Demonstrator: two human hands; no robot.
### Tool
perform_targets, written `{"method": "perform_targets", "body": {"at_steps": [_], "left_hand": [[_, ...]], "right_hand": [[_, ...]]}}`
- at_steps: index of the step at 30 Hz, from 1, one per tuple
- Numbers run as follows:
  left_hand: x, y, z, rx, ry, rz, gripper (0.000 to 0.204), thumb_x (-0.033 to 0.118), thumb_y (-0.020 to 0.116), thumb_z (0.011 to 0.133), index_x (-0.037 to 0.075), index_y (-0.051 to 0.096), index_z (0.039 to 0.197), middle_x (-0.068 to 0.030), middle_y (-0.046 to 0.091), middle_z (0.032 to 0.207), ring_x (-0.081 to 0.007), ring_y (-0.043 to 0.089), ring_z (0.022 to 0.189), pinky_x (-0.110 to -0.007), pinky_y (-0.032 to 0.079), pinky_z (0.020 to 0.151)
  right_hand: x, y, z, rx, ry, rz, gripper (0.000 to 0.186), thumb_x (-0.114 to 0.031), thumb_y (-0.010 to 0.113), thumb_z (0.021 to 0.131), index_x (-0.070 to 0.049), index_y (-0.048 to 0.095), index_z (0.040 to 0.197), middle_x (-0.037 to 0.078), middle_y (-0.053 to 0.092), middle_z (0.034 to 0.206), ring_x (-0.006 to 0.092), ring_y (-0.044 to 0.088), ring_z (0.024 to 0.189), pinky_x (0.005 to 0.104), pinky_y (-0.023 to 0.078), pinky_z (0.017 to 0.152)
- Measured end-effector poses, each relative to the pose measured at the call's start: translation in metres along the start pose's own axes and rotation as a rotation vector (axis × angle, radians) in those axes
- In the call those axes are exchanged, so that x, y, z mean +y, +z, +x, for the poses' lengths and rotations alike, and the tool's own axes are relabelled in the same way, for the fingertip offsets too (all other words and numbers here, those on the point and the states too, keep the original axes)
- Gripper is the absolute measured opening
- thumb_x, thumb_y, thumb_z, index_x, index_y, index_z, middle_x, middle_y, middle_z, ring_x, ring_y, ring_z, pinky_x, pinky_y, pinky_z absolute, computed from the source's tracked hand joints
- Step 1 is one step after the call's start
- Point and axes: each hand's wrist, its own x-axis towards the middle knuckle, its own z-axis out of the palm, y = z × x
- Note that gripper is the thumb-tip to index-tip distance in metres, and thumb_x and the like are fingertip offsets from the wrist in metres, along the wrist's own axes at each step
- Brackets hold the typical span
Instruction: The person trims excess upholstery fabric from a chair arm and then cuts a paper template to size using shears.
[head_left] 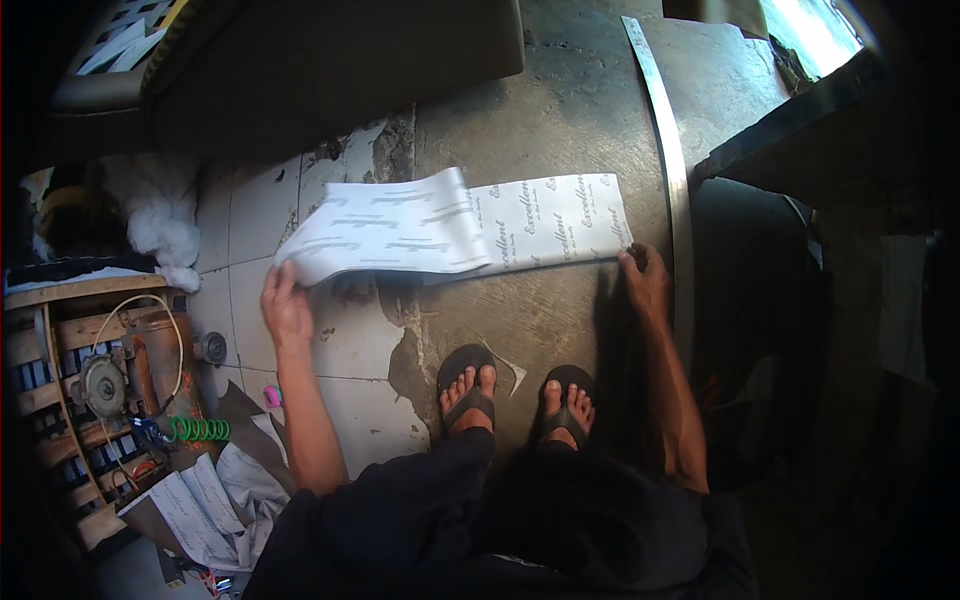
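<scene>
While left hand (288, 308) and right hand (648, 285) grip corners, white sheeting (400, 225) lies between.

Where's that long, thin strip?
In the head view, the long, thin strip lies on the floor, right of centre, beside the right hand and right of the printed white sheet.

long white sheet (395, 228), grey printing, stretched crosswise over floor (530, 125), left part overlapping right, left end bent.
</scene>
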Motion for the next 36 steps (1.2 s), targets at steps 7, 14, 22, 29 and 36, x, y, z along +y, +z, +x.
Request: {"method": "perform_targets", "body": {"at_steps": [7, 14, 22, 29, 36], "left_hand": [[-0.040, -0.026, -0.060, 1.054, 0.014, 1.047, 0.039, 0.013, 0.069, 0.088, 0.001, 0.058, 0.123, -0.0156, 0.061, 0.114, -0.0279, 0.054, 0.098, -0.042, 0.042, 0.085], [-0.129, 0.157, -0.014, -0.343, 0.407, 1.032, 0.044, 0.008, 0.065, 0.088, 0.001, 0.059, 0.132, -0.0209, 0.056, 0.135, -0.0395, 0.049, 0.131, -0.046, 0.038, 0.112], [-0.150, 0.230, 0.037, -0.579, 0.312, 1.473, 0.039, 0.017, 0.072, 0.087, 0.001, 0.062, 0.121, -0.0196, 0.060, 0.123, -0.0364, 0.055, 0.119, -0.048, 0.043, 0.102], [-0.145, 0.220, 0.043, -0.471, 0.278, 1.421, 0.039, 0.020, 0.078, 0.084, 0.003, 0.063, 0.116, -0.0188, 0.061, 0.121, -0.0376, 0.053, 0.119, -0.047, 0.043, 0.102], [-0.141, 0.216, 0.026, -0.529, 0.003, 1.479, 0.041, 0.022, 0.081, 0.081, 0.000, 0.066, 0.113, -0.0217, 0.068, 0.117, -0.0367, 0.063, 0.111, -0.043, 0.049, 0.097]], "right_hand": [[0.025, 0.020, -0.005, 0.105, 0.205, 0.101, 0.062, -0.041, 0.074, 0.087, 0.003, 0.059, 0.128, 0.020, 0.068, 0.113, 0.0284, 0.069, 0.094, 0.0384, 0.054, 0.085], [0.014, 0.001, 0.033, -0.106, 0.325, 0.064, 0.040, -0.030, 0.074, 0.087, 0.004, 0.068, 0.106, 0.011, 0.069, 0.085, 0.0159, 0.063, 0.068, 0.0322, 0.050, 0.063], [0.018, 0.013, 0.031, -0.105, 0.280, 0.049, 0.033, -0.026, 0.073, 0.086, 0.003, 0.069, 0.101, 0.009, 0.070, 0.080, 0.0154, 0.062, 0.066, 0.0319, 0.049, 0.063], [-0.003, 0.012, 0.063, -0.079, 0.246, 0.134, 0.040, -0.027, 0.074, 0.086, 0.003, 0.068, 0.112, 0.011, 0.071, 0.089, 0.0154, 0.064, 0.071, 0.0311, 0.051, 0.064], [-0.028, 0.032, 0.058, -0.041, 0.247, 0.414, 0.065, -0.024, 0.072, 0.092, 0.006, 0.040, 0.141, 0.012, 0.062, 0.097, 0.0156, 0.062, 0.071, 0.0296, 0.055, 0.059]]}}
